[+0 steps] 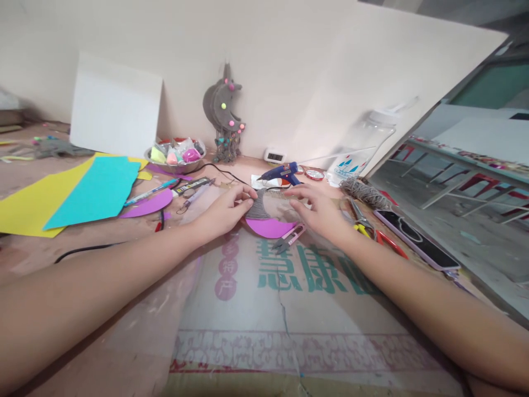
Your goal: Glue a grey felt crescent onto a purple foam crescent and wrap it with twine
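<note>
A crescent wrapped in grey yarn [259, 206] lies on a purple paper disc [270, 228] in front of me. My left hand [226, 210] has its thumb and fingertips closed at the crescent's left edge. On the other side, my right hand [317, 210] is held with thumb and fingers apart, nothing visible between them. Small thread snips [290, 238] lie below the disc, near my right wrist. Just beyond my hands rests a blue hot glue gun [281, 173].
A finished-looking grey moon hanging [223, 107] leans on the wall. Left are coloured sheets [97, 190], a metal bowl [177, 164] and a cutter [192, 186]. Right are a bottle [361, 146], grey yarn [366, 194], pliers [390, 243] and a phone [417, 237]. Plastic sheeting [248, 314] covers the front.
</note>
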A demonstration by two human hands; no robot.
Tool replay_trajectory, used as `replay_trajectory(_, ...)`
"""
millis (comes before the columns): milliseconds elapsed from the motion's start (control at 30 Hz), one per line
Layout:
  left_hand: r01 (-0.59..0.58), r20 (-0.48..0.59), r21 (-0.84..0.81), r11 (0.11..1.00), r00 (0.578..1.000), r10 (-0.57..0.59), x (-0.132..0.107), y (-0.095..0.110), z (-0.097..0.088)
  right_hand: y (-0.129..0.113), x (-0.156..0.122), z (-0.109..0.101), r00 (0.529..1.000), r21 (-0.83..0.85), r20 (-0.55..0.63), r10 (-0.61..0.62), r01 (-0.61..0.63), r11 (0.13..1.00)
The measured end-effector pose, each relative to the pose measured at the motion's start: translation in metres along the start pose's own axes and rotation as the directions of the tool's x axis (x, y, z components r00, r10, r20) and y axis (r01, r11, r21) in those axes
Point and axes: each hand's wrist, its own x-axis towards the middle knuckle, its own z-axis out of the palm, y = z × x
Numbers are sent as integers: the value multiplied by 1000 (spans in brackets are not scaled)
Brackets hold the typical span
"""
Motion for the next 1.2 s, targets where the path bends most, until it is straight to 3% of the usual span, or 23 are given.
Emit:
replay_trajectory(67,5,-11,-1,1000,1000,-5,0,2,0,-6,-2,2,999,89,-3,34,-33,995)
replay_trajectory(233,-18,-31,39,999,999,19,-1,7,0,-20,-9,10,963,393,257,84,-184,901)
replay_trajectory(467,-76,-44,187,979,995,86,-4,15,-1,-25,-11,8,851,297,497,172,-353,887)
replay_trajectory(600,-57,-3,197,979,998,59,-7,22,0,-27,-13,10,868,260,446,216,-357,897)
replay_trajectory(767,-56,72,220,974,997,41,-7,23,1,-30,-14,13,855,275,433,285,-427,862)
replay_trajectory(967,-14,59,207,978,998,2,-7,22,1,-26,-15,15,863,290,430,265,-410,865)
replay_trajectory(1200,-8,78,206,978,997,-9,-6,18,0,-24,-14,15,904,260,375,205,-315,913)
